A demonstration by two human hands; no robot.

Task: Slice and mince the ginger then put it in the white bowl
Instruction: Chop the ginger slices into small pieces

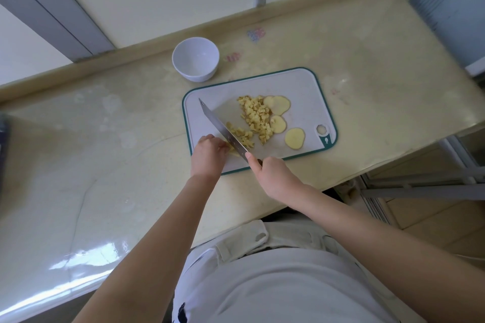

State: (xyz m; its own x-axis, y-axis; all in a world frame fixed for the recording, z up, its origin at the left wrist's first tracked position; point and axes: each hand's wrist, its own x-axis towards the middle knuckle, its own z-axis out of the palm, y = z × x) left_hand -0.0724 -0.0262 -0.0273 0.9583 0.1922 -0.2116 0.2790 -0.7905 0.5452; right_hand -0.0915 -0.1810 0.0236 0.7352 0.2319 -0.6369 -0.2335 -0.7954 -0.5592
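A white cutting board [296, 86] with a green rim lies on the counter. A heap of minced ginger [256, 117] covers its middle, with several round ginger slices [280, 105] to the right, one slice [295, 138] lying apart. My right hand [270, 173] grips the handle of a knife [220, 126], its blade angled over the board's left part, edge down among small ginger bits [242, 136]. My left hand [210, 155] has curled fingers holding down a bit of ginger against the blade's left side. The white bowl [195, 59] stands empty behind the board.
The beige counter [105, 139] stretches left, glossy with glare near its front edge. A raised backsplash ledge [131, 55] runs behind the bowl. The counter ends on the right, where floor and a metal frame [420, 183] show.
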